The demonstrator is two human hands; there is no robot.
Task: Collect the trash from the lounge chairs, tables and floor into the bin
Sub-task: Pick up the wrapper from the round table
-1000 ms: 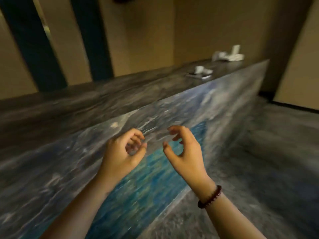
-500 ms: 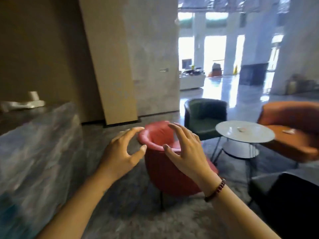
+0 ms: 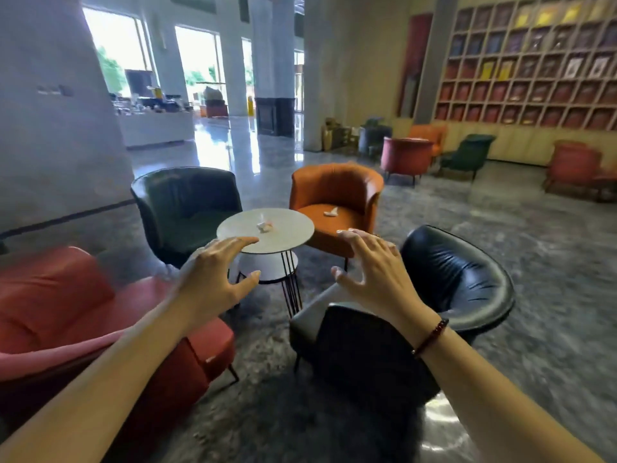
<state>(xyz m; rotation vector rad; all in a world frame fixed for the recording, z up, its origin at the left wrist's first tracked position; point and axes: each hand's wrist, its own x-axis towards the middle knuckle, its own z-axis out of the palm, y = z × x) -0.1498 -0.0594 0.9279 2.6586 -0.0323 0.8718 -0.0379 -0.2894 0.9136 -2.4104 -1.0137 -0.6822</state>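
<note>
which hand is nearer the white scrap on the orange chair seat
Right. The right hand is just below the white scrap in view; the left hand is farther left, near the round table.

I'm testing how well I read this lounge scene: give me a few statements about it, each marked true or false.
1. A crumpled paper lies on the round table. True.
2. The orange chair has a bare seat. False: a white scrap lies on it.
3. The left hand and the right hand both hold nothing. True.
4. The bead bracelet sits on the left wrist. False: it is on the right wrist.
</note>
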